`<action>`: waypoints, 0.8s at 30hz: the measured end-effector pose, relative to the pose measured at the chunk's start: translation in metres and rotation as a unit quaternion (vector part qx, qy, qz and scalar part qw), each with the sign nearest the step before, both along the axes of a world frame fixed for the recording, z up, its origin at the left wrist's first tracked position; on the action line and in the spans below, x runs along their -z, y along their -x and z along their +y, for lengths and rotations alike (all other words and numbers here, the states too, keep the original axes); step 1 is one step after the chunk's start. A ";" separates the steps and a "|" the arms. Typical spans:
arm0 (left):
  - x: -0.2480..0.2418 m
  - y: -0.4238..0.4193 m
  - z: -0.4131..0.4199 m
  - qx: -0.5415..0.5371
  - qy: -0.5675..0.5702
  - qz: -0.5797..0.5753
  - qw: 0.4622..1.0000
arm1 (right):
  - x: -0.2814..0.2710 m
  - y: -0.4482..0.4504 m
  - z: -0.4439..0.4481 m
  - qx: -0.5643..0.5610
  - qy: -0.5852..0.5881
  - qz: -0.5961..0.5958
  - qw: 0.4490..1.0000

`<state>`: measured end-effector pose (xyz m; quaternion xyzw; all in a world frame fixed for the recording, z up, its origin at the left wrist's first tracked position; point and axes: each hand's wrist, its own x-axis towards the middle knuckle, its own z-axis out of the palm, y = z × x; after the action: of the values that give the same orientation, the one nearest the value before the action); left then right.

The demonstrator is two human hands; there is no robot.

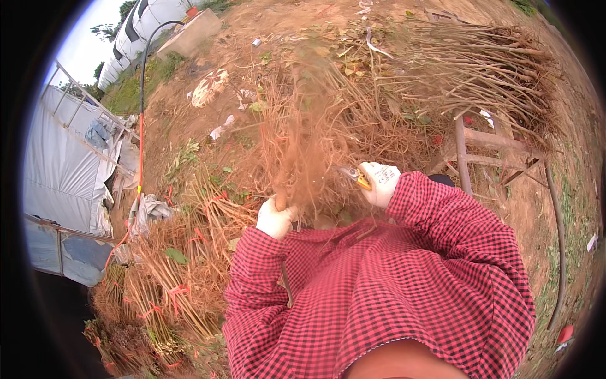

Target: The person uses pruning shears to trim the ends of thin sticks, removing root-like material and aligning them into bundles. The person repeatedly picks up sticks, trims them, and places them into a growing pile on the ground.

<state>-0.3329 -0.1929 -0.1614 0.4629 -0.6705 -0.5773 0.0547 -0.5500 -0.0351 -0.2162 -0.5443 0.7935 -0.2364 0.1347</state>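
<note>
My left hand (276, 219), in a white work glove, is closed around a brown woody stem (281, 199). In my right hand (382, 184), also gloved, is a pair of pruning shears (356, 177) with yellow handles; the blades point left toward the roots. Between and beyond both hands spreads a mass of reddish-brown bare roots (303, 151), partly blurred. Which of these roots belong to the held stem I cannot tell. A thin stick (286, 284) shows against my checked shirt, below the left hand.
Bare-root saplings (487, 66) lie stacked on a wooden stand (497, 140) at the far right. Bundles tied with red tape (177, 291) lie at the left. An orange-and-black hose (141, 142) runs past a white sheet shelter (66, 156). A bent pole (560, 246) lies at the right.
</note>
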 end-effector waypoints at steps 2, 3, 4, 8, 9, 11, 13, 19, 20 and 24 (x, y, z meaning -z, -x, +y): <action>0.008 -0.003 0.001 0.003 0.024 -0.004 1.000 | -0.003 -0.001 -0.003 -0.042 0.133 0.112 0.984; 0.014 -0.005 0.003 0.009 0.042 -0.012 0.999 | -0.004 -0.008 -0.005 -0.060 0.197 0.162 0.965; 0.020 -0.003 0.003 0.020 0.062 -0.012 0.998 | -0.008 -0.011 -0.010 -0.091 0.186 0.132 0.969; 0.038 -0.005 -0.006 0.065 0.163 -0.176 0.969 | -0.007 -0.016 -0.018 0.002 0.028 -0.140 0.990; 0.048 -0.009 -0.010 0.043 0.158 -0.143 0.976 | 0.008 -0.006 -0.020 0.114 0.035 -0.234 0.965; 0.077 -0.022 -0.022 -0.010 0.148 -0.074 0.986 | 0.039 0.015 -0.011 0.187 0.082 -0.269 0.941; 0.048 -0.010 -0.010 -0.017 0.023 -0.042 0.999 | 0.051 0.017 0.004 0.130 0.074 -0.168 0.974; 0.069 -0.024 -0.009 0.024 -0.008 -0.068 0.997 | -0.001 -0.014 -0.008 -0.047 0.054 -0.054 0.996; 0.094 -0.033 -0.016 0.033 0.058 -0.079 0.995 | -0.003 -0.015 -0.011 -0.057 0.054 -0.050 0.996; 0.064 -0.017 0.002 0.060 0.191 -0.175 0.964 | 0.003 -0.011 -0.007 -0.066 0.076 -0.126 0.987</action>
<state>-0.3159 -0.1910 -0.2252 0.4969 -0.7940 -0.3501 -0.0108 -0.5386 -0.0426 -0.2190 -0.5701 0.7122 -0.3534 0.2072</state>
